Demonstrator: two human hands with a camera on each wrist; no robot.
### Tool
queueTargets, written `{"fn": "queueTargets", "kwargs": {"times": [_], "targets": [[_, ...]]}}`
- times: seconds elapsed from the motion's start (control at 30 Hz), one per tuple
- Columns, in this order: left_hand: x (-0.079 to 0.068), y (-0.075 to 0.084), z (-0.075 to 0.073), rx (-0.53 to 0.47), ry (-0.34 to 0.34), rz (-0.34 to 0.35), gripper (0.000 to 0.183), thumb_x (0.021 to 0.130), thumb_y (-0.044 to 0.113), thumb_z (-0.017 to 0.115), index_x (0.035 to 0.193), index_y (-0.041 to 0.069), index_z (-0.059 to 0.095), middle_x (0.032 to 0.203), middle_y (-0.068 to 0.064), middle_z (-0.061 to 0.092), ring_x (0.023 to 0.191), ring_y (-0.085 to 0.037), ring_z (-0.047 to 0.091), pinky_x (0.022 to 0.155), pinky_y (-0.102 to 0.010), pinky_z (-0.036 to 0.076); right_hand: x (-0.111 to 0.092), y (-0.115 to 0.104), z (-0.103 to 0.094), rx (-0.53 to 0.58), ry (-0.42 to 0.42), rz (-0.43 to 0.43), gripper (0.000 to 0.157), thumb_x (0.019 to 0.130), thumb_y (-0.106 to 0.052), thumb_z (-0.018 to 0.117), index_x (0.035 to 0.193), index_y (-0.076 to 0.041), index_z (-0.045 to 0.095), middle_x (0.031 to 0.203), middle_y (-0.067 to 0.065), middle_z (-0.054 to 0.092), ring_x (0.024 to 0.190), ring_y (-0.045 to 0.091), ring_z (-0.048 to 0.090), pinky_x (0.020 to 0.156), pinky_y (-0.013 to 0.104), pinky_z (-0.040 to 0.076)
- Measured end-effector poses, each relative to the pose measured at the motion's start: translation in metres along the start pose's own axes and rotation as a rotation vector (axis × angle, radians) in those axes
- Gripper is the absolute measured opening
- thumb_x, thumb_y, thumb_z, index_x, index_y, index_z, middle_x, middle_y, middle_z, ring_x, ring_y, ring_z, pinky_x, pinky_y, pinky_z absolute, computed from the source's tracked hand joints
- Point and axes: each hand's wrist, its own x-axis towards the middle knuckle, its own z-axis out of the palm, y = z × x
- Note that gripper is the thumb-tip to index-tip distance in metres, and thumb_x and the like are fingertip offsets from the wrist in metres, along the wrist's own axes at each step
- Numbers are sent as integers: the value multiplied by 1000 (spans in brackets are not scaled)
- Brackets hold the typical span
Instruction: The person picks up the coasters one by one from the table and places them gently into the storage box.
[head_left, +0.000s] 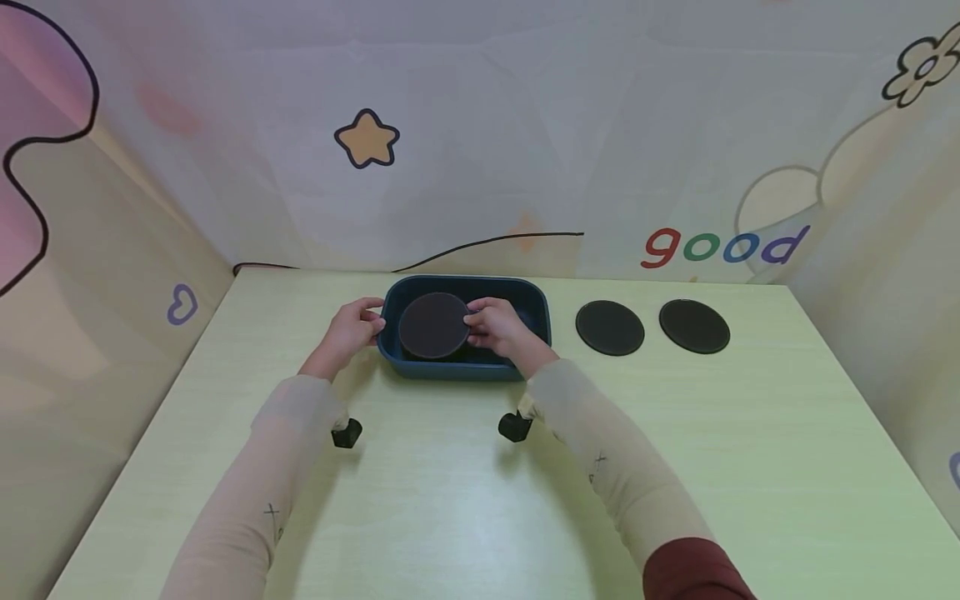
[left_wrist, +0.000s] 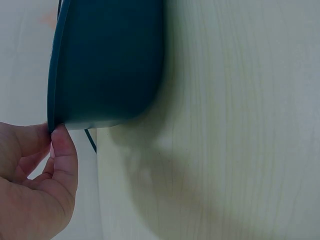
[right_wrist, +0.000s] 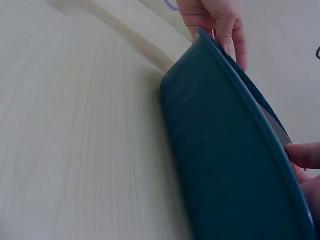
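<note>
A dark blue rectangular basin (head_left: 457,372) with rounded corners stands on the table near the back wall. My left hand (head_left: 356,325) pinches its left rim between thumb and fingers, as the left wrist view shows close up at the basin's corner (left_wrist: 107,65). Inside the basin, a round black disc (head_left: 434,326) is held at its right edge by my right hand (head_left: 497,327), thumb on top and fingers beneath. The right wrist view shows only a sliver of the disc (right_wrist: 273,122) over the rim, beside my right thumb (right_wrist: 304,155).
Two more round black discs, one (head_left: 610,327) nearer the basin and one (head_left: 694,326) farther right, lie flat on the pale wooden table (head_left: 465,500). A printed cloth wall (head_left: 480,150) rises right behind the basin. Black wrist-worn devices hang below both sleeves.
</note>
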Motion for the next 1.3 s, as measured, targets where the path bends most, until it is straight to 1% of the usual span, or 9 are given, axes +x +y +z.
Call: {"fn": "queueTargets", "kwargs": {"times": [0.13,0.2,0.43,0.67,0.9,1.0,1.13,1.3], "targets": [[1,0,1,-5,1,2,42,91,3,43,133,3,36,99,-12,45,73,-11,49,67,-20,49,4,3,5,-11,33,21,29,86,2,49,115,3,46,74,5,48,53,12,47,49,21,44],[1,1,2,-8,1,4,42,91,3,43,133,2,36,100,-13,45,74,-11,49,67,-20,49,6,4,5,-15,45,27,30,86,2,49,115,3,46,73,4,48,53,12,46,48,21,44],[0,3,3,-6,8,4,42,91,3,43,132,2,37,98,-12,46,71,-11,49,66,-20,49,9,7,6,-24,85,37,26,84,3,51,110,2,48,72,4,48,52,12,46,47,21,45],[-1,5,2,11,14,6,42,91,3,43,132,2,37,99,-13,46,72,-11,49,67,-21,49,9,8,6,-61,155,56,30,81,7,51,110,-1,52,74,6,49,53,13,47,46,21,45],[-3,6,3,14,12,-4,42,91,3,43,133,2,36,99,-12,45,72,-12,49,69,-21,50,5,6,4,-97,238,24,35,77,10,49,110,0,51,74,4,43,55,14,41,45,23,42],[-3,5,2,21,11,-8,42,91,3,43,133,2,36,99,-13,45,73,-12,49,70,-22,50,3,4,2,-116,238,26,34,79,8,49,111,-1,51,79,5,44,59,15,41,47,23,43],[-2,4,1,23,18,-8,42,91,3,43,132,2,37,99,-13,45,73,-12,49,69,-22,50,0,0,-1,-148,214,36,31,81,6,50,111,-2,51,85,6,46,64,17,43,50,24,44],[0,3,1,22,19,-14,42,91,3,43,133,3,36,100,-13,46,74,-13,49,70,-23,50,-4,-9,-6,-222,175,6,29,83,2,52,112,-2,51,85,6,48,63,17,45,50,23,45]]}}
